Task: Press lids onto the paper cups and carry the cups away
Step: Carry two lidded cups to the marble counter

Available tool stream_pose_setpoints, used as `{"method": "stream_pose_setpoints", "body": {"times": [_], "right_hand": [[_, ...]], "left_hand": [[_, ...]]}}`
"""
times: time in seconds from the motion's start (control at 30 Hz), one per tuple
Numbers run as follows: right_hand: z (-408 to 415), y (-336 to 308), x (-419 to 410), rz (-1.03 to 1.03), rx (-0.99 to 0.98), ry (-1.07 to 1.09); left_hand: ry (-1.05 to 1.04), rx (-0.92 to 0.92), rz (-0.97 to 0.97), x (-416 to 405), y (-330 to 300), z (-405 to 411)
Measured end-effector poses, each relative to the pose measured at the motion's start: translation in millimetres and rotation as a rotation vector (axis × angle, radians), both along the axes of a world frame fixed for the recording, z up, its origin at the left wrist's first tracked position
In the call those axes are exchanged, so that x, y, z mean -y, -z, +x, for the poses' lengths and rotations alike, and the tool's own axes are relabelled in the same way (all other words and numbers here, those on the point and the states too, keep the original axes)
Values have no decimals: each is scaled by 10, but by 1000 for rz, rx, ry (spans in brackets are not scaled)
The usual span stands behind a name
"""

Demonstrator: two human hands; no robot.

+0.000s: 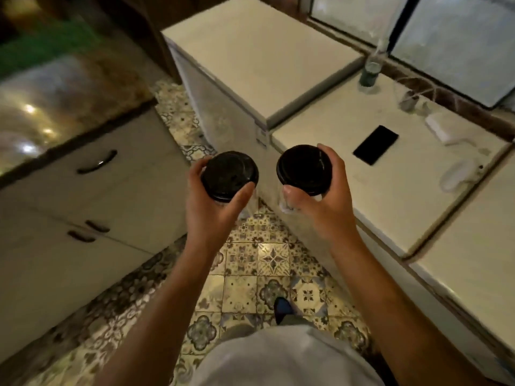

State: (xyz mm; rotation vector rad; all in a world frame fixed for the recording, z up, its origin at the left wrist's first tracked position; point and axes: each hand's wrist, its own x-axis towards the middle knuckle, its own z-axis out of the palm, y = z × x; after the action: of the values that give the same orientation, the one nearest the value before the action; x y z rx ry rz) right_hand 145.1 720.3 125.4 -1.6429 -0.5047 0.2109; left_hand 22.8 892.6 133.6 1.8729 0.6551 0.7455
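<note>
— With both lids seated, what are you doing?
— Your left hand (211,207) is gripping the left cup (229,176), your right hand (320,201) the right cup (304,169), fingers curled round each, above the tiled floor (273,260). Lidding appears done; carrying remains.

left cup (229,176): black lid pressed on, upright, held in air over the patterned floor tiles (271,259), left of right cup.
right cup (304,169): black lid on, upright, at white counter (390,174) edge, apart from left cup.
</note>
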Motion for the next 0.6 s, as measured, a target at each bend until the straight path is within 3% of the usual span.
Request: {"method": "stream_pose_setpoints", "body": {"times": [0.23, 0.6], "right_hand": [[123, -210, -1048, 46, 55, -288], [-308, -222, -2800, 30, 70, -596]], "left_hand": [[-219, 28, 95, -574, -154, -287], [-491, 68, 57, -1855, -24, -1043]]}}
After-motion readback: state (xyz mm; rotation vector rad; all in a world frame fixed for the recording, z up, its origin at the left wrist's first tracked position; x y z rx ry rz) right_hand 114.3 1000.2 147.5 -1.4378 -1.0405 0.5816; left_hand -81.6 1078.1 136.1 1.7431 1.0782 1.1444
